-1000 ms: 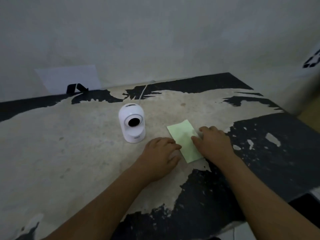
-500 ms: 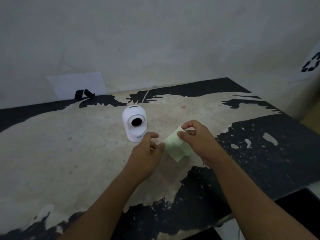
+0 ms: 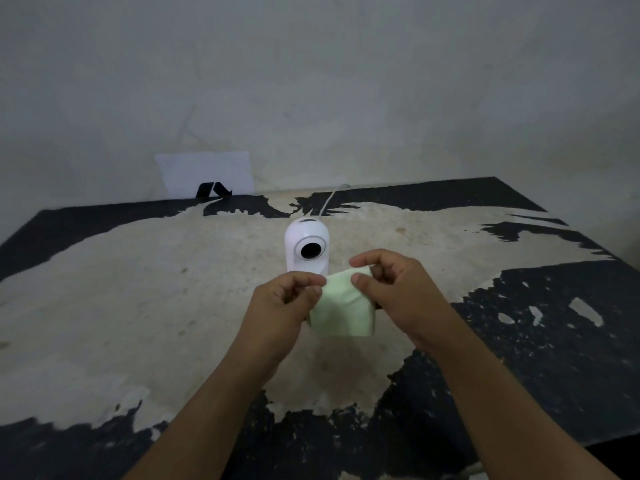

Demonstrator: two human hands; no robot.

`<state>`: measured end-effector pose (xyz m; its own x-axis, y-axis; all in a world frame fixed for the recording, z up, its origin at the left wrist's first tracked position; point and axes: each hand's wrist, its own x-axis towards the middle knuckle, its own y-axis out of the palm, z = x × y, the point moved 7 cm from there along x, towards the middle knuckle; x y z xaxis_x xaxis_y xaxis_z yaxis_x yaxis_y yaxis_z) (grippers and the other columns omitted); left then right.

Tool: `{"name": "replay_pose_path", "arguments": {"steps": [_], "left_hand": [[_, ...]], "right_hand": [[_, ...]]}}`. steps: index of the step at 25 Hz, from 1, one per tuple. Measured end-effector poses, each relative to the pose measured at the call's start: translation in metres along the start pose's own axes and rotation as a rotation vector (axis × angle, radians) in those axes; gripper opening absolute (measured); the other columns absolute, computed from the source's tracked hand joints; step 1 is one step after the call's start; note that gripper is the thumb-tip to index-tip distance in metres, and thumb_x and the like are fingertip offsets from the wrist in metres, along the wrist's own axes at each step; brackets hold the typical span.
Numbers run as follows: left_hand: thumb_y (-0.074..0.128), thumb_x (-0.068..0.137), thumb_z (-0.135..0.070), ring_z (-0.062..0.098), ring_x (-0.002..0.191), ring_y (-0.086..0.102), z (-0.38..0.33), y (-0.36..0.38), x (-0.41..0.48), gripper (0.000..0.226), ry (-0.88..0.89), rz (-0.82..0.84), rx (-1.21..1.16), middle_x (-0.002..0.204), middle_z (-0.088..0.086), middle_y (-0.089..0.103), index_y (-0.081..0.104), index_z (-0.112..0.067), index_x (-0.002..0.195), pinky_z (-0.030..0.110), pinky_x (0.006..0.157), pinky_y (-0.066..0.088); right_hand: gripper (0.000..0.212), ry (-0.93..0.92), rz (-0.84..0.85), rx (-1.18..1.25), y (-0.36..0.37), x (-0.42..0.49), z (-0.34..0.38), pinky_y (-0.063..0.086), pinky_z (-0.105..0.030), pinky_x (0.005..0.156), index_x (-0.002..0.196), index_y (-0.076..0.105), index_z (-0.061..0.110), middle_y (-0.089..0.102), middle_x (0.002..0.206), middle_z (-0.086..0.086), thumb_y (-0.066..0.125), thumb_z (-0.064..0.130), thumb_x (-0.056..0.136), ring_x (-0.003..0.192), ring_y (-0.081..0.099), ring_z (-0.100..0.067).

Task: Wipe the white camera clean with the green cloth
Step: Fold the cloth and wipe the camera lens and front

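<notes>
The white camera (image 3: pixel 307 245) stands upright in the middle of the worn table (image 3: pixel 138 306), its round black lens facing me. A thin white cable (image 3: pixel 327 201) runs from behind it to the back edge. The pale green cloth (image 3: pixel 343 310) hangs in the air just in front of the camera's base, held up by its top edge. My left hand (image 3: pixel 282 306) pinches the top left corner. My right hand (image 3: pixel 398 292) pinches the top right corner between thumb and fingers. The cloth covers the bottom of the camera's base from my view.
The table has a peeling black surface with a pale bare patch, and ends against a grey wall. A white sheet (image 3: pixel 207 174) with a black mark (image 3: pixel 212 190) leans on the wall at the back left. The table's right edge drops off at the far right.
The cloth lay flat on the table a second ago with both hands on it. Both hands have lifted it off the table, and it now hangs between them, closer to the camera.
</notes>
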<state>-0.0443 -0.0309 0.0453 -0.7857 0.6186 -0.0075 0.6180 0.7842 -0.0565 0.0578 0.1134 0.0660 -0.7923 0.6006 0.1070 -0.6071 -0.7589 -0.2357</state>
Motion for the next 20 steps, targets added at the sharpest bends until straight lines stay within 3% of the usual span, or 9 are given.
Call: {"name": "replay_pose_path", "arguments": {"steps": [3,6,8,11,14,16,18,20], "left_hand": [[0.064,0.085,-0.015,0.01,0.075,0.062,-0.008,-0.008,0.003,0.018,0.098,0.014,0.259,0.085,0.0,0.068,0.069,-0.03,0.093,0.017,0.067,0.053],[0.064,0.086,-0.019,0.004,0.078,0.059,-0.015,-0.01,0.01,0.022,0.175,0.012,0.497,0.084,-0.016,0.06,0.066,-0.028,0.106,0.017,0.07,0.05],[0.062,0.086,-0.021,0.003,0.068,0.054,-0.02,-0.007,0.014,0.013,0.21,0.015,0.57,0.075,-0.017,0.056,0.067,-0.027,0.097,0.015,0.061,0.042],[0.062,0.086,-0.02,0.005,0.053,0.044,-0.025,-0.001,0.023,0.009,0.217,0.096,0.567,0.065,-0.006,0.053,0.068,-0.027,0.085,0.018,0.054,0.037],[0.063,0.085,-0.019,0.002,0.054,0.046,-0.028,-0.006,0.035,0.01,0.22,0.095,0.477,0.068,0.001,0.058,0.068,-0.028,0.083,0.021,0.055,0.043],[0.061,0.087,-0.019,0.003,0.06,0.05,-0.02,-0.022,0.046,0.01,0.184,-0.021,0.385,0.077,0.002,0.06,0.066,-0.025,0.094,0.02,0.058,0.045],[0.065,0.084,-0.025,0.009,0.077,0.054,-0.001,-0.036,0.057,0.033,0.12,-0.122,0.453,0.093,0.001,0.058,0.056,-0.024,0.115,0.022,0.066,0.044],[0.075,0.073,-0.036,0.018,0.104,0.053,0.018,-0.033,0.07,0.071,0.059,-0.076,0.59,0.116,0.0,0.053,0.038,-0.025,0.134,0.029,0.083,0.045]], "right_hand": [[0.009,-0.019,0.034,-0.099,0.004,0.005,-0.002,0.056,-0.047,0.068,0.09,0.07,0.021,0.05,0.06,0.005,0.068,0.015,0.084,0.061,0.051,-0.013],[0.015,-0.03,0.104,-0.296,0.011,0.008,-0.001,0.046,-0.025,0.057,0.091,0.069,0.023,0.049,0.063,0.009,0.075,0.025,0.078,0.052,0.044,-0.002],[0.024,-0.022,0.161,-0.44,0.018,0.01,-0.005,0.04,-0.018,0.064,0.093,0.065,0.032,0.052,0.082,0.007,0.077,0.037,0.073,0.068,0.048,-0.002],[0.027,-0.058,0.207,-0.472,0.031,0.016,-0.01,0.041,-0.024,0.084,0.095,0.057,0.043,0.052,0.108,0.008,0.074,0.044,0.074,0.099,0.048,-0.006],[0.003,-0.111,0.199,-0.403,0.035,0.022,-0.005,0.044,-0.021,0.068,0.085,0.063,0.03,0.064,0.083,0.008,0.064,0.032,0.086,0.072,0.056,-0.002],[0.008,-0.086,0.116,-0.381,0.022,0.03,-0.009,0.045,-0.024,0.058,0.082,0.062,0.022,0.063,0.073,0.004,0.061,0.028,0.088,0.06,0.054,-0.004],[0.011,-0.039,-0.058,-0.336,0.0,0.043,-0.016,0.05,-0.035,0.061,0.086,0.06,0.017,0.064,0.078,-0.001,0.057,0.027,0.089,0.068,0.059,-0.014],[0.012,0.011,-0.246,-0.277,-0.017,0.056,-0.021,0.055,-0.044,0.07,0.096,0.055,0.016,0.062,0.088,-0.003,0.05,0.027,0.094,0.079,0.062,-0.021]]}}
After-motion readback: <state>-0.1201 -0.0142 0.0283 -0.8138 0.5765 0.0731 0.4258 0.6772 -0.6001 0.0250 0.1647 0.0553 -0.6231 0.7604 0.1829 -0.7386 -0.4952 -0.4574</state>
